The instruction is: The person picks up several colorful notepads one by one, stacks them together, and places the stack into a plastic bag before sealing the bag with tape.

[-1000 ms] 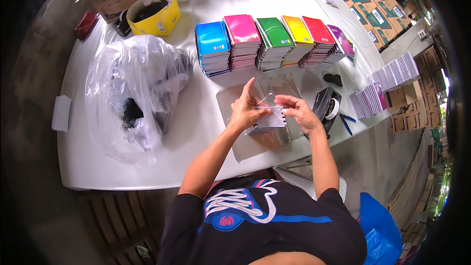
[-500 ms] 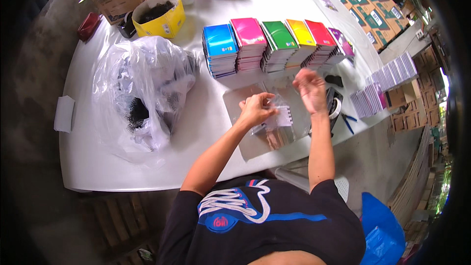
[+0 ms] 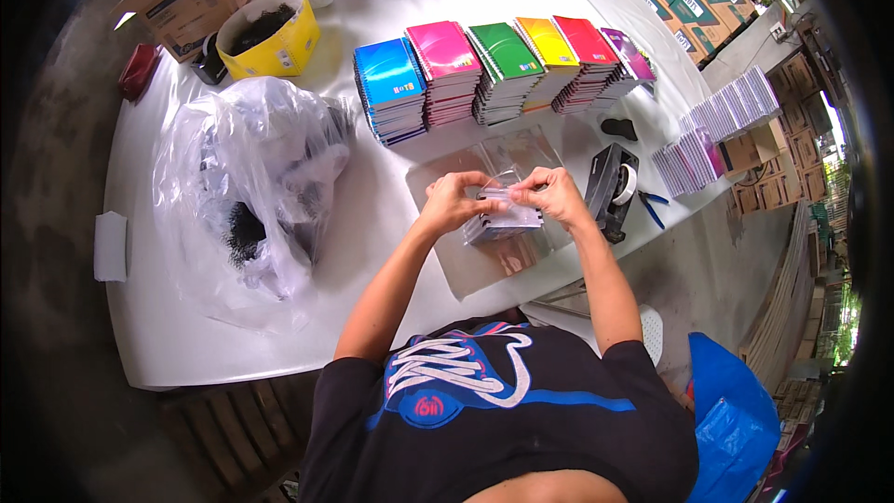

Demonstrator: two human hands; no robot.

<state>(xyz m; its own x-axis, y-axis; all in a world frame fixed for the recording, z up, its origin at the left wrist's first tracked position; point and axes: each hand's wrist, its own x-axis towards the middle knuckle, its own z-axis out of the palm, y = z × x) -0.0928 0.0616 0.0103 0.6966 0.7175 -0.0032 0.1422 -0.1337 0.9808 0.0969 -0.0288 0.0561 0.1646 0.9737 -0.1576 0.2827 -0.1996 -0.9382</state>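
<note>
A small spiral-bound notebook bundle (image 3: 510, 222) in clear plastic wrap lies before me on a clear plastic sheet (image 3: 461, 270). My left hand (image 3: 453, 203) is closed on the wrap at the bundle's left and top edge. From the other side my right hand (image 3: 556, 197) pinches at the same top edge, its fingertips close to the left ones. Whether a strip of tape sits between the fingertips is too small to tell. To the right of that hand stands a black tape dispenser (image 3: 607, 188) with a pale roll.
Stacks of coloured spiral notebooks (image 3: 507, 49) line the far side. A big clear plastic bag (image 3: 261, 158) of black and white pieces sits left, a yellow box (image 3: 296, 45) behind it. Blue-handled pliers (image 3: 655, 210) and more notebook stacks (image 3: 712, 135) are at right.
My right hand has come down and left from its raised place, and its fingers now meet the wrap beside my left hand. The view has shifted slightly.
</note>
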